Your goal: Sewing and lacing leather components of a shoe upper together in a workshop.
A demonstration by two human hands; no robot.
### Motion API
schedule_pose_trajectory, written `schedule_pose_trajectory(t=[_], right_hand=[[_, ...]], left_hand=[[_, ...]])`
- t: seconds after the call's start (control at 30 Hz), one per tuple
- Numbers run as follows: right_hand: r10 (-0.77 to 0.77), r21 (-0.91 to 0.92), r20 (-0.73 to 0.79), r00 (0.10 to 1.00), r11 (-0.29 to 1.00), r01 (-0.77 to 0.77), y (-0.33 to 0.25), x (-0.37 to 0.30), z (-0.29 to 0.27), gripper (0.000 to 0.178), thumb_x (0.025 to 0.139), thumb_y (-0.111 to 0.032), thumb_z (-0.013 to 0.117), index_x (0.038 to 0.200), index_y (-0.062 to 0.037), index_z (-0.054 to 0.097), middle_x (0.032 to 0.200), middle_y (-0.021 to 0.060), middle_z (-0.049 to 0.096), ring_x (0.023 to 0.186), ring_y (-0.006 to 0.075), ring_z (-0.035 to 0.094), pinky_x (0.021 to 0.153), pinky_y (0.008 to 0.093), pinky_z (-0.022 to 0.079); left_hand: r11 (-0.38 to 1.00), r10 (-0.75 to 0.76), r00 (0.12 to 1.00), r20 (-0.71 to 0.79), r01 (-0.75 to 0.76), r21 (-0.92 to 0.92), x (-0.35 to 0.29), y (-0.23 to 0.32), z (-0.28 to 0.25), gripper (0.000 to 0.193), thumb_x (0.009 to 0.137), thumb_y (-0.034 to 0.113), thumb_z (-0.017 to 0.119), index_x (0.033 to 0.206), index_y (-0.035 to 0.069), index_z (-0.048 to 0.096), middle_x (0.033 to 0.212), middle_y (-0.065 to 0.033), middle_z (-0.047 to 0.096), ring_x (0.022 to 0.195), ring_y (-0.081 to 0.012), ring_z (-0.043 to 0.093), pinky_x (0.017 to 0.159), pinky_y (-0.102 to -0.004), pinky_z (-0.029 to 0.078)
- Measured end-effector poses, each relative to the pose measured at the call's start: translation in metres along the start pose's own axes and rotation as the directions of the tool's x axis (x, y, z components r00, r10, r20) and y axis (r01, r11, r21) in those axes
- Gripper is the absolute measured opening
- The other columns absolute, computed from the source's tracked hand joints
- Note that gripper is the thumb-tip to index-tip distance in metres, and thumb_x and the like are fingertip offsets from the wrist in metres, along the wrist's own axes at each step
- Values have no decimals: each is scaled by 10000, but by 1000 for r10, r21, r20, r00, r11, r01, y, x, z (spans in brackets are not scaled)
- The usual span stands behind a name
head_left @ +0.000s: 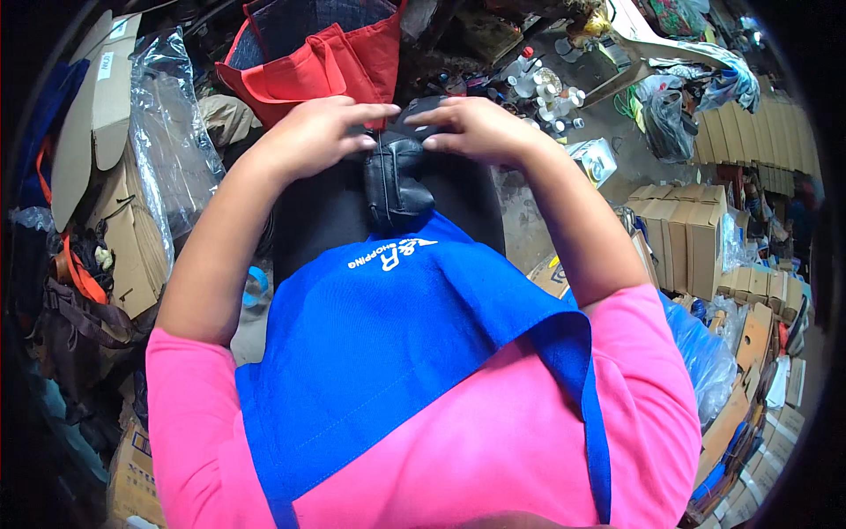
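A black leather-like pouch (398, 181) with a stitched seam lies on my lap, just above the upper edge of my blue apron (370, 309). My left hand (326, 132) is at its upper left, with thumb and fingers stretched apart and pointing inward. Facing it from the upper right is my right hand (476, 130), its thumb and forefinger also spread. Both sets of fingertips are close to the pouch's top end; whether they touch it is hard to see. Neither hand shows anything in its grip. Dark fabric under the pouch blends with it.
Beyond my hands stands an open red bag (330, 70) with a dark lining. Clear plastic sheeting (172, 132) and cardboard (92, 132) are at the left. Small white bottles (546, 93) lie on the floor at far right, above stacked cardboard boxes (683, 234).
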State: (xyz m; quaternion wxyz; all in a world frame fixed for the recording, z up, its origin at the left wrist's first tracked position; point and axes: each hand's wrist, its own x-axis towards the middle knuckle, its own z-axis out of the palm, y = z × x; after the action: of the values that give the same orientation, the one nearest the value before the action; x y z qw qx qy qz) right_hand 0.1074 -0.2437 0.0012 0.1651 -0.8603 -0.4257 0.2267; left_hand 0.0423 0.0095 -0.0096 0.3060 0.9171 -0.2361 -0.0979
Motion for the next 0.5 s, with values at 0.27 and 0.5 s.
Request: schedule_pose_trajectory(t=[0.27,0.5], right_hand=[[-49,-55,-129,990,998,42,-21,-20,28,259,743,-214,725,924,-57,628,871,126,637,899,340,622,766,428,488],[205,302,-360,910,949,-94,-9,-55,25,307,882,-37,599,1171,-117,668,904,86,554,819,221,568,772,301,472]], left_hand=[[975,207,975,81,-199,-104,16,15,20,328,693,103,775,986,48,639,906,-117,609,906,-302,612,784,-400,488],[851,-10,1000,14,15,-525,19,-2,40,300,699,19,763,972,21,639,888,-40,586,874,-147,583,803,-296,475]])
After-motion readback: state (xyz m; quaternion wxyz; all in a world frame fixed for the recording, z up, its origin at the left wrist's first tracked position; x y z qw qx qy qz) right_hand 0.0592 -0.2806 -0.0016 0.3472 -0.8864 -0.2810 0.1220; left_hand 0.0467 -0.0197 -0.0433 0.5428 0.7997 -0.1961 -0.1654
